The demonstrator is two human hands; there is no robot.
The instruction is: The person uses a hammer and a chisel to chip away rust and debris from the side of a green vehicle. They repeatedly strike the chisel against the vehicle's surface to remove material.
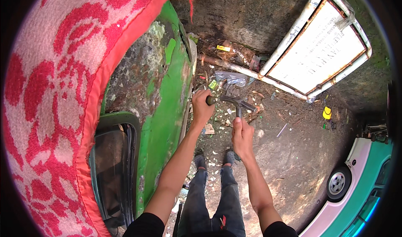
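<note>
Left hand (202, 104) with fingers clamped on a hammer (233, 101) handle, right hand (242, 133) fingers pinched around a thin metal chisel (238, 111), beside rusted, flaking green car bodywork (165, 107), littered dirt ground (289, 153)

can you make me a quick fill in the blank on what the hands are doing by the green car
1. The left hand grips a tool with a dark ____ at its end.
2. The right hand holds a thin metal tool that stands ____.
3. The old car body on the person's left is painted ____.
4. A red and white ____ lies over that car.

Missing words: handle; upright; green; cloth
</note>
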